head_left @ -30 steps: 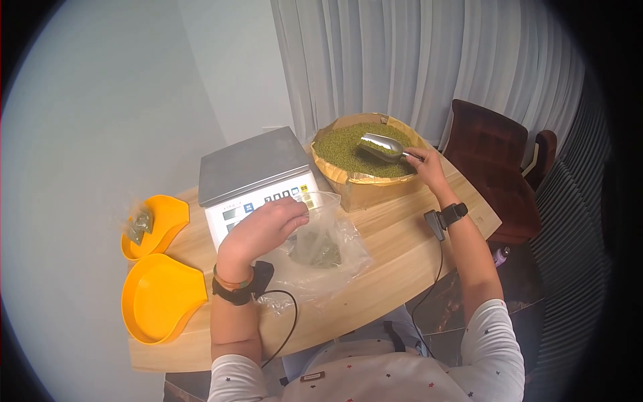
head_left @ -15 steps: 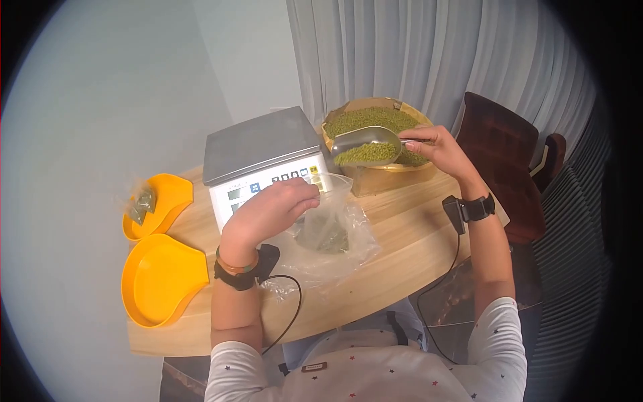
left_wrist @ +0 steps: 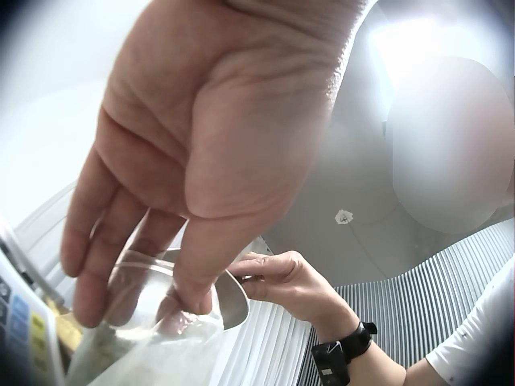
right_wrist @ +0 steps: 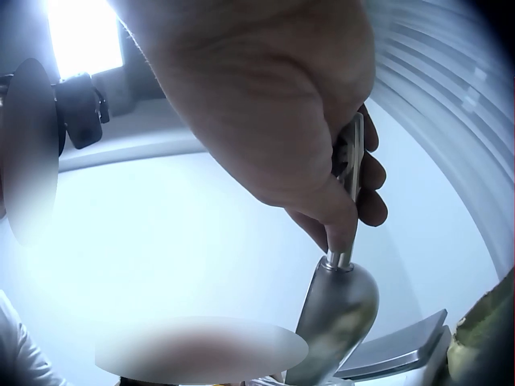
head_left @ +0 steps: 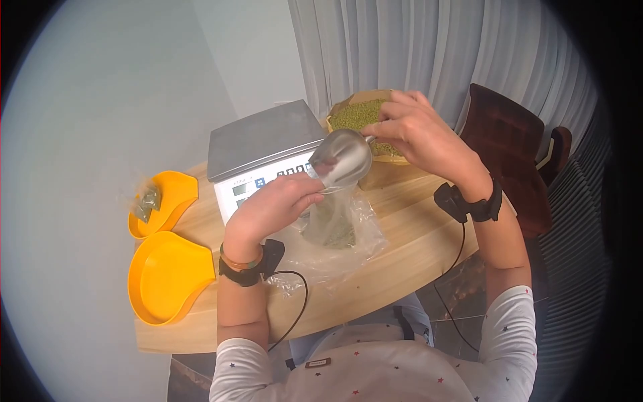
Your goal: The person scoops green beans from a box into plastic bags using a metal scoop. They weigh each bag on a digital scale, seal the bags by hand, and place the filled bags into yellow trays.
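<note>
My left hand (head_left: 274, 204) pinches the rim of a clear plastic bag (head_left: 365, 231) between thumb and fingers. Greenish contents (head_left: 328, 228) show through the bag low down, on the table. In my right hand (head_left: 425, 137) is the handle of a metal scoop (head_left: 345, 161). The scoop is tipped, its back turned up and its lip down at the bag's mouth, beside my left fingertips. In the right wrist view the fingers wrap the scoop's handle (right_wrist: 352, 161). The left wrist view shows the scoop (left_wrist: 233, 301) behind the bag's rim.
A white scale (head_left: 264, 137) with a grey pan stands behind the left hand. Right of it, a paper-lined box (head_left: 378, 175) holds green beans (head_left: 355, 114). Two yellow trays (head_left: 171, 315) lie at the left, the farther with small filled bags (head_left: 147, 202). A chair (head_left: 506, 147) stands at the right.
The right hand has lifted the scoop, loaded with green beans, out of the box, brought it left to the bag's mouth and tipped it. The left hand has kept hold of the bag.
</note>
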`<state>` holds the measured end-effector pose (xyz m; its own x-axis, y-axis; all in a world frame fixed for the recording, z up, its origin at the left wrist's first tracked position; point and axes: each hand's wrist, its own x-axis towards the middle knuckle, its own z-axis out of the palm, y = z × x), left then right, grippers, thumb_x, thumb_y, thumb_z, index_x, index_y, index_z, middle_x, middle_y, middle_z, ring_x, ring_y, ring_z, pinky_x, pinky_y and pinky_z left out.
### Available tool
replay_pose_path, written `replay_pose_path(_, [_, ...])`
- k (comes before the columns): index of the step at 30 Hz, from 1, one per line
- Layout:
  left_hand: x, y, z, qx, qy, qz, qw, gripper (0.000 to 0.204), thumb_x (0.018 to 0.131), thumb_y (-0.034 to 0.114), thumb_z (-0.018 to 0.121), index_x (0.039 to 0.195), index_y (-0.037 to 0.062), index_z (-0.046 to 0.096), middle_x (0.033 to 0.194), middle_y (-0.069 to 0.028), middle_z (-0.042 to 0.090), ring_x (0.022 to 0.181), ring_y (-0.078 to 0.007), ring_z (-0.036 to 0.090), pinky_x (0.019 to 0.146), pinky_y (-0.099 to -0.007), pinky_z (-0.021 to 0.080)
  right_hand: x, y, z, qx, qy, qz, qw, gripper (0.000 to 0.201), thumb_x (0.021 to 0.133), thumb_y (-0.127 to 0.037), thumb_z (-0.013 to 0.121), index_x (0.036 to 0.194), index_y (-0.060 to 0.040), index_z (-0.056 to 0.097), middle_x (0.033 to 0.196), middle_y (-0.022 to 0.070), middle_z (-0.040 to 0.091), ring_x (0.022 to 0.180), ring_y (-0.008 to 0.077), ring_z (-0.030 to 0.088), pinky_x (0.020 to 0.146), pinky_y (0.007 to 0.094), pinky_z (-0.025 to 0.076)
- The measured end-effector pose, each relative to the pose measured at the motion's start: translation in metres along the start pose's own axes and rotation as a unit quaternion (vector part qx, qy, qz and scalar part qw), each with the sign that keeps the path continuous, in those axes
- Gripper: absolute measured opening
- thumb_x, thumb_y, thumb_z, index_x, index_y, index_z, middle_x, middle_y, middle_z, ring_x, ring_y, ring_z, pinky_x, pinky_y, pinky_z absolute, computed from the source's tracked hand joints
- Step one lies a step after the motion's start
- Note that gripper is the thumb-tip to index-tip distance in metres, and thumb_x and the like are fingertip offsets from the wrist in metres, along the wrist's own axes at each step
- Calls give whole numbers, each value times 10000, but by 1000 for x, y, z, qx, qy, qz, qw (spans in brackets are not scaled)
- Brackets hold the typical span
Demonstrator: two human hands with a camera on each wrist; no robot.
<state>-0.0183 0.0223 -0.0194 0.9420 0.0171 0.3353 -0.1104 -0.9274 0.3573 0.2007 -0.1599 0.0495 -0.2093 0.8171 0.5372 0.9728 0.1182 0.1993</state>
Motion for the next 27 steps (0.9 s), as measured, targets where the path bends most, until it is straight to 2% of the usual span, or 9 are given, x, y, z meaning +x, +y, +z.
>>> replay_pose_path(5, [0,-1,2,-6,12,-4,1000,155,938,173,601,954,21,628,872,-157,635,842,-375,583,743,-427,477,-14,26,4,12,7,155,988,209,841,-58,669,1036,-68,746,826,93,619,884,280,546,872,414,416])
replay_pose_path(9, [6,2,1,28,49,-1,998,151,938,155,608,921,5,617,825,-156,616,782,-364,573,689,-407,469,-43,73,36,0,5,219,976,206,847,-84,675,1038,-98,752,864,122,682,909,311,587,841,417,437])
replay_pose_path(14, [15,2,3,14,125,38,991,100,933,104,604,925,6,616,800,-138,594,744,-324,572,669,-381,460,-85,103,84,20,-87,334,938,238,834,-40,657,1047,-94,748,972,162,699,1038,334,599,874,440,438])
replay_pose_path(18, [21,9,-6,21,178,17,984,64,926,59,597,925,1,623,802,-123,595,729,-289,566,659,-340,458,-92,95,89,-9,-79,337,938,234,829,-50,663,1041,-99,750,967,152,694,1037,329,590,890,442,432])
replay_pose_path(20, [25,14,-14,33,189,9,981,62,922,49,598,921,-7,622,803,-120,594,718,-271,559,657,-324,459,-79,72,82,-62,43,303,950,189,839,-71,660,1004,-96,749,949,123,685,1015,324,575,898,443,426])
replay_pose_path(21, [27,16,-19,43,213,7,976,59,920,43,597,927,-10,623,807,-121,595,716,-263,560,660,-323,462,-73,59,78,-59,43,301,951,189,839,-71,660,1004,-96,749,949,123,685,1015,324,575,898,443,426])
replay_pose_path(24, [35,10,-34,59,257,15,965,67,931,45,594,931,-16,622,794,-107,600,699,-208,569,654,-302,470,-60,13,81,135,50,196,970,120,857,-90,637,924,-68,734,917,113,676,966,315,565,884,436,433])
replay_pose_path(26, [40,6,-50,70,263,-4,962,85,943,61,601,926,-19,620,781,-91,606,692,-165,573,645,-280,476,-56,-7,100,272,-5,126,954,101,840,-116,655,888,-67,730,883,127,669,958,314,565,879,437,438])
replay_pose_path(27, [43,4,-57,72,264,-11,962,125,954,95,605,923,-26,617,752,-76,601,671,-138,568,632,-268,479,-55,-19,110,305,-34,144,941,107,840,-144,676,892,-67,729,879,120,660,980,320,554,887,442,432])
